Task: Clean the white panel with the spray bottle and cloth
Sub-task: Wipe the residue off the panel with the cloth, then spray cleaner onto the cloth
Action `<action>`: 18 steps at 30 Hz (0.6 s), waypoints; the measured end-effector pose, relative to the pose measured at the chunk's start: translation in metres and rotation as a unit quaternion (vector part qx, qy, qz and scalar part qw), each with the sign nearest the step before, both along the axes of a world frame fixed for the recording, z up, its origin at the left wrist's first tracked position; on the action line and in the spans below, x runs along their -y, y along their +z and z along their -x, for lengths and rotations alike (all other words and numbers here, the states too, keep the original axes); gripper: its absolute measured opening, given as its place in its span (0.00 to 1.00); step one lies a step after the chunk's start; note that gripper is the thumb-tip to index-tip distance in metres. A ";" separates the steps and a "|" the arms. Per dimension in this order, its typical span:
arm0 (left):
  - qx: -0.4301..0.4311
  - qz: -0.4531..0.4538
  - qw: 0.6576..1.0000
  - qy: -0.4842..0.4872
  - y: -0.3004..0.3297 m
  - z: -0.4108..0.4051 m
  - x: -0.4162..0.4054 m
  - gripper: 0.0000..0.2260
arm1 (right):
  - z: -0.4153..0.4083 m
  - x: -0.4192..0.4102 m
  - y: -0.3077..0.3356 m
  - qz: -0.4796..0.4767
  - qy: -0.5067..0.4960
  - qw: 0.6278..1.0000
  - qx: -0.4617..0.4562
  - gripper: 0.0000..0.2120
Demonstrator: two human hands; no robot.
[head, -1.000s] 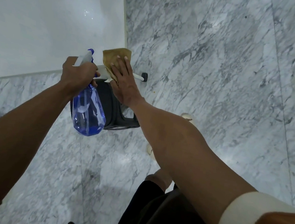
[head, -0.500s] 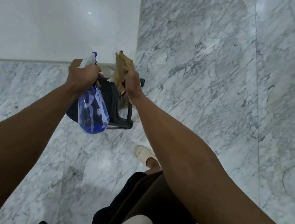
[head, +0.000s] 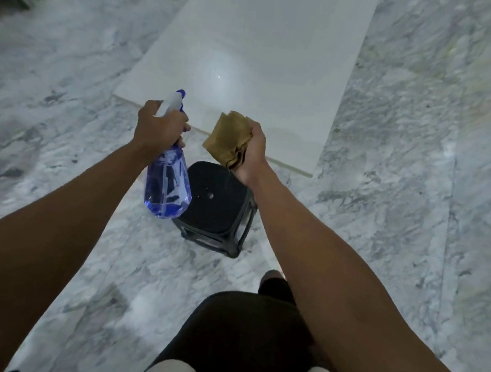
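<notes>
Grey-veined marble floor [head: 404,204] all around. 1 white panel [head: 268,51] flat on it, near edge just beyond both hands, 1 bright glare spot on its surface. 1 black stool [head: 216,213] below the hands. 1 blue spray bottle [head: 167,186], left hand [head: 159,127] curled round its neck, nozzle toward the panel. 1 tan cloth [head: 228,138], bunched, pinched in right hand [head: 252,153]. Versus 0.5 s ago: much more panel in view, stool top fully exposed.
</notes>
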State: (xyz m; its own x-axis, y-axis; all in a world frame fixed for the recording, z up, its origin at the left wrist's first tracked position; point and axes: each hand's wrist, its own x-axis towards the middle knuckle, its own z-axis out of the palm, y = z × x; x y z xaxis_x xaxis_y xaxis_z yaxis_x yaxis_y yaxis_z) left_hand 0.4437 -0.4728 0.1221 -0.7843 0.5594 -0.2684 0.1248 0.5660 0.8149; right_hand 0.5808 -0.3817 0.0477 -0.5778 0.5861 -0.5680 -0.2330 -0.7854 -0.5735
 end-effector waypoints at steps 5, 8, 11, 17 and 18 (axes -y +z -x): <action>-0.007 -0.034 0.998 0.043 0.015 0.064 0.026 0.06 | 0.069 0.008 0.015 -0.028 0.068 0.997 -0.019 0.16; -0.007 -0.041 0.997 0.072 0.017 0.101 0.031 0.10 | 0.111 0.007 0.019 -0.056 0.098 0.993 -0.019 0.12; 0.001 -0.042 0.996 0.075 0.014 0.137 0.033 0.12 | 0.155 0.004 0.016 -0.058 0.122 0.991 -0.001 0.18; 0.024 -0.052 0.997 0.056 0.003 0.233 0.013 0.09 | 0.253 -0.011 0.010 -0.049 0.111 0.992 -0.017 0.16; 0.022 -0.051 0.997 0.047 0.002 0.248 0.009 0.08 | 0.270 -0.013 0.009 -0.045 0.105 0.993 -0.020 0.15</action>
